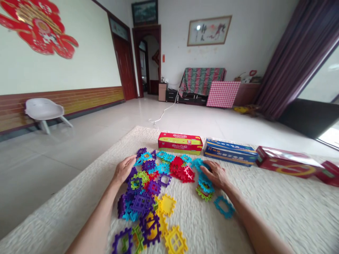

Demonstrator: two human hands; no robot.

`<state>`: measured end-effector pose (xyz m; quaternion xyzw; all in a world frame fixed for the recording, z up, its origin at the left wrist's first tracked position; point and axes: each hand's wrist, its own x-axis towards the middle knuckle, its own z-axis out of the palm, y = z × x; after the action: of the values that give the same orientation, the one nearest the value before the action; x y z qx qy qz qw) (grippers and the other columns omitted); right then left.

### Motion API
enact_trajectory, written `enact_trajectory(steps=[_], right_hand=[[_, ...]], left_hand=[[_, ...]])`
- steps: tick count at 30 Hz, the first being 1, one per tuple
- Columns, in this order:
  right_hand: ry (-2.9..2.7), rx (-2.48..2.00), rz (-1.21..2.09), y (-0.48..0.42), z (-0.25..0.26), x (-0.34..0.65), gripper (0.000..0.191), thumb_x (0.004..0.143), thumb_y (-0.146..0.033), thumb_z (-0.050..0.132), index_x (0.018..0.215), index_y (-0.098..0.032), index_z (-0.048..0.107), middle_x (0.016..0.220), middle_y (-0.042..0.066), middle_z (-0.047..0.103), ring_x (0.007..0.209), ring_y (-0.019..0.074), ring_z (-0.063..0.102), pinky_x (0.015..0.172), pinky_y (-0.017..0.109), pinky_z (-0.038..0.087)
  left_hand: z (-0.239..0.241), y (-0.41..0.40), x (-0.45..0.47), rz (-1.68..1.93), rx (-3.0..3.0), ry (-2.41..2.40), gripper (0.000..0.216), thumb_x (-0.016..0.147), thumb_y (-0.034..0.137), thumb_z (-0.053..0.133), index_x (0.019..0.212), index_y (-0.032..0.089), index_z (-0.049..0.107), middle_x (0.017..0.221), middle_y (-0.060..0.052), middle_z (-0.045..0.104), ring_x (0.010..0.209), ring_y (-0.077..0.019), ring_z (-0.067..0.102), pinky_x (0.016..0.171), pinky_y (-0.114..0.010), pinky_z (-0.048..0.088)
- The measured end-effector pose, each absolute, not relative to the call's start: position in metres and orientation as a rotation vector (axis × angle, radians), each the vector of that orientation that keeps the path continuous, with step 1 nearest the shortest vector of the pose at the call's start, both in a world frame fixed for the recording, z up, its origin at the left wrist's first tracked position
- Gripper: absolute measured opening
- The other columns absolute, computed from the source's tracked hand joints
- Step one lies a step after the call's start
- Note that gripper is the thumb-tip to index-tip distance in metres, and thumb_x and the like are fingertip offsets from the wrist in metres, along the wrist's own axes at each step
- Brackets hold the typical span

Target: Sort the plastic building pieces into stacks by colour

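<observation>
Fingers of the left hand (124, 171) lie fairly straight and close together at ten o'clock of a heap of notched plastic tiles (154, 188), tips at its edge; whether they grip anything I cannot tell. Purple tiles (142, 202) crowd the heap's seven o'clock, yellow tiles (167, 205) its five. A red and yellow-green box (180, 145) is at one o'clock, red tiles (182, 172) at two. Toward three, blue tiles (205, 183) lie under the right hand (217, 174), thumb and fingers parted over them; a firm hold cannot be made out. A green tile (202, 195) sits at that cluster's six o'clock, a loose blue tile (218, 203) at five. Farther out on the cream rug (291, 204), a blue box (230, 153) stands at two, a dark red box (288, 162) nearly at three.
</observation>
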<state>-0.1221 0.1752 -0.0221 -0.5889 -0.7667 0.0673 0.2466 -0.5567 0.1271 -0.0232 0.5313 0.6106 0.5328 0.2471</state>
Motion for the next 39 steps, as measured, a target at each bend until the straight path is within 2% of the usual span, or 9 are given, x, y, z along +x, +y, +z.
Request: enact_trajectory(steps=[3, 8, 12, 14, 18, 22, 27, 34, 39], right_hand=[[-2.106, -1.386, 0.366, 0.166, -0.015, -0.139, 0.045, 0.089, -0.054, 0.043, 0.112, -0.023, 0.065, 0.119, 0.008, 0.066, 0.110, 0.0269, 0.061, 0.094, 0.043, 0.048], [-1.917, -1.371, 0.438, 0.168, -0.013, -0.141, 0.045, 0.090, -0.055, 0.041, 0.109, -0.022, 0.065, 0.113, 0.009, 0.068, 0.102, 0.0255, 0.065, 0.086, 0.038, 0.053], [-2.012, -1.328, 0.368, 0.175, -0.025, -0.136, 0.046, 0.087, -0.052, 0.045, 0.116, -0.019, 0.061, 0.120, 0.012, 0.064, 0.112, 0.0267, 0.060, 0.096, 0.041, 0.048], [-2.077, -1.282, 0.371, 0.178, -0.030, -0.139, 0.050, 0.087, -0.052, 0.046, 0.123, -0.019, 0.057, 0.126, 0.013, 0.060, 0.118, 0.0281, 0.056, 0.100, 0.045, 0.044], [-2.201, -1.225, 0.398, 0.182, -0.035, -0.158, 0.057, 0.083, -0.056, 0.052, 0.128, -0.021, 0.053, 0.132, 0.013, 0.055, 0.124, 0.0317, 0.049, 0.104, 0.051, 0.038], [-2.249, -1.084, 0.478, 0.182, -0.032, -0.188, 0.052, 0.085, -0.052, 0.051, 0.128, -0.023, 0.053, 0.129, 0.012, 0.057, 0.123, 0.0299, 0.050, 0.103, 0.050, 0.039], [-2.266, -0.927, 0.570, 0.176, -0.025, -0.232, 0.050, 0.086, -0.046, 0.054, 0.129, -0.021, 0.051, 0.129, 0.013, 0.057, 0.120, 0.0285, 0.053, 0.102, 0.049, 0.042], [-2.225, -0.820, 0.627, 0.173, -0.015, -0.295, 0.045, 0.080, -0.031, 0.060, 0.123, -0.021, 0.055, 0.121, 0.011, 0.062, 0.112, 0.0265, 0.058, 0.096, 0.045, 0.047], [-2.187, -0.919, 0.741, 0.178, -0.005, -0.339, 0.042, 0.079, -0.032, 0.058, 0.119, -0.020, 0.058, 0.115, 0.010, 0.067, 0.103, 0.0265, 0.063, 0.090, 0.045, 0.050]], left_hand=[[0.002, 0.133, -0.529, 1.359, 1.946, 1.712, 0.031, 0.078, 0.039, 0.057, 0.100, 0.023, 0.072, 0.112, -0.005, 0.070, 0.111, -0.0241, 0.061, 0.103, -0.036, 0.043], [0.032, 0.159, -0.445, 0.869, 2.561, 1.430, 0.034, 0.083, 0.024, 0.050, 0.112, 0.022, 0.067, 0.114, -0.006, 0.067, 0.107, -0.0204, 0.062, 0.100, -0.034, 0.045], [0.024, 0.182, -0.386, 0.586, 2.671, 1.404, 0.044, 0.083, 0.028, 0.054, 0.127, 0.021, 0.058, 0.126, -0.010, 0.060, 0.118, -0.0238, 0.056, 0.102, -0.035, 0.043], [0.017, 0.190, -0.371, 0.429, 2.655, 1.466, 0.050, 0.083, 0.036, 0.056, 0.131, 0.023, 0.053, 0.137, -0.011, 0.051, 0.127, -0.0279, 0.048, 0.107, -0.040, 0.038], [0.014, 0.193, -0.369, 0.195, 2.609, 1.480, 0.049, 0.084, 0.050, 0.051, 0.127, 0.026, 0.054, 0.139, -0.009, 0.048, 0.124, -0.0311, 0.050, 0.103, -0.047, 0.040], [0.021, 0.182, -0.388, 0.177, 2.680, 1.483, 0.038, 0.086, 0.044, 0.049, 0.117, 0.026, 0.061, 0.133, -0.007, 0.053, 0.116, -0.0276, 0.056, 0.101, -0.043, 0.041], [0.027, 0.167, -0.426, 0.187, 2.702, 1.551, 0.038, 0.085, 0.039, 0.049, 0.118, 0.025, 0.061, 0.132, -0.008, 0.053, 0.114, -0.0274, 0.057, 0.098, -0.043, 0.043], [0.029, 0.156, -0.485, 0.364, 2.686, 1.648, 0.026, 0.084, 0.032, 0.051, 0.103, 0.022, 0.067, 0.103, -0.006, 0.065, 0.093, -0.0215, 0.063, 0.081, -0.031, 0.049], [0.027, 0.153, -0.532, 0.479, 2.622, 1.704, 0.024, 0.082, 0.023, 0.053, 0.100, 0.023, 0.069, 0.102, -0.005, 0.068, 0.095, -0.0209, 0.063, 0.085, -0.032, 0.048]])
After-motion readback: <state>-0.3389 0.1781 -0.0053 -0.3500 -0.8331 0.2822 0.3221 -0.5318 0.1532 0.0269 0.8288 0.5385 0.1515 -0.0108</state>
